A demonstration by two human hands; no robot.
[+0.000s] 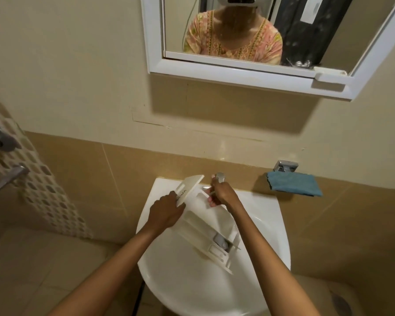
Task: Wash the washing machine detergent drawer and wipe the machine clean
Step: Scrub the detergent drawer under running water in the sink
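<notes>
Matt white plastic drawer [205,226]; glossy, probably ceramic sink [192,293]; shiny metal tap [219,176]; matt blue cloth [293,183].

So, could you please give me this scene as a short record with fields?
place: sink under a mirror
detergent drawer: slanting across the sink
left hand: grips the drawer's front panel
right hand: fingers curled round the tap
blue cloth: by the wall, right of the tap

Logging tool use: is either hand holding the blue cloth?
No: the blue cloth lies untouched right of the sink, while the left hand holds the drawer and the right hand grips the tap.
</notes>
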